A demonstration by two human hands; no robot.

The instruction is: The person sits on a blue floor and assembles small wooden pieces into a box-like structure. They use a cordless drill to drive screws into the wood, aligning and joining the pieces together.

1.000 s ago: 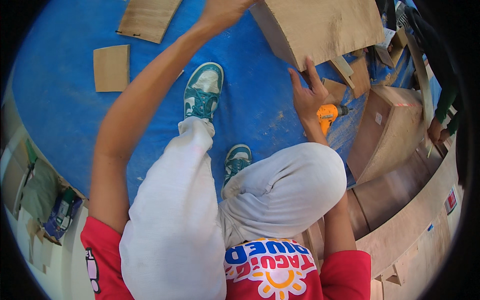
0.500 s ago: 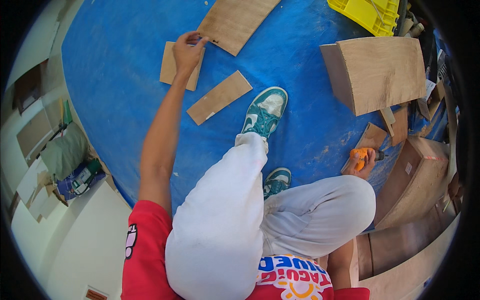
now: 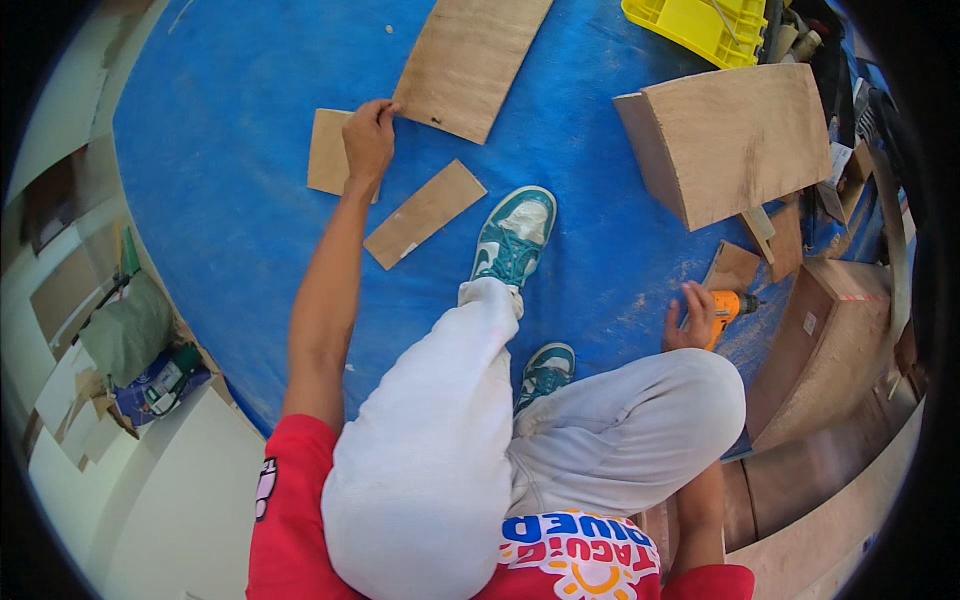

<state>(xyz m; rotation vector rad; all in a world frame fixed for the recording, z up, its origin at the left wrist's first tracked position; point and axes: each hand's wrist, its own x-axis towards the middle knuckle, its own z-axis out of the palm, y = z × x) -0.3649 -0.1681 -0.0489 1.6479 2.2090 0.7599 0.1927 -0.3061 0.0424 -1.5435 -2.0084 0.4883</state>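
Observation:
My left hand (image 3: 369,145) is pinched on the near left corner of a long plywood board (image 3: 470,65), which lies on the blue sheet and runs past the top edge. Under and beside this wrist lies a squarish wood piece (image 3: 327,152); a narrow wood strip (image 3: 425,214) rests slantwise to its right. My right hand (image 3: 690,322) is beside an orange cordless drill (image 3: 724,318), its fingers apart and not wrapped round the tool. The drill lies on its side, chuck pointing right, next to a small wood scrap (image 3: 733,268).
A plywood box (image 3: 740,140) stands at the right, with a yellow plastic case (image 3: 705,30) beyond it. Nearer, another wooden box (image 3: 825,340) and several scraps crowd the right edge. My shoes (image 3: 514,235) are on the blue sheet (image 3: 220,220). A green bag (image 3: 135,325) sits far left.
My right hand has let go of the drill, which now lies beside it. My left hand and the long board have come slightly nearer, and the view has shifted a little.

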